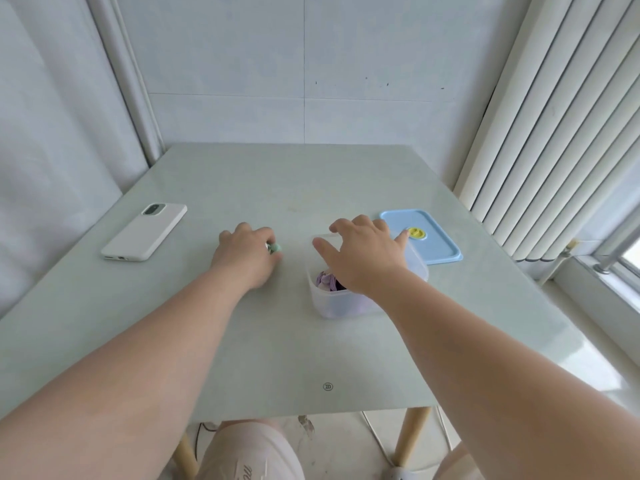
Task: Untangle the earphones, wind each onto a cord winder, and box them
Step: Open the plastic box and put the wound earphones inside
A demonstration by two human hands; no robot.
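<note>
Earphones [325, 281], or what looks like them, sit low in the centre of the frame: a purple and dark bundle down in the translucent box [341, 304], on the near half of the table [242, 358]. Right hand [363, 259] hovers over that box, fingers spread and straight, gripping nothing. Whether the fingertips touch the far rim I cannot tell. Just left of it, left hand [247, 254] rests on the tabletop, fingers curled around a small green winder [276, 248], only a sliver of it peeking out. Any cord on it is hidden. My read: this is light, floppy stuff, thin cord that snags and springs loose. So take it by the winder's stiff body, not by a loose strand, and lower it in rather than drop it. Further back, right of centre, the blue lid [440, 251] lies flat just behind the box, off and waiting. Over at the left, the white phone [143, 233] lies face down, well apart from everything.
</note>
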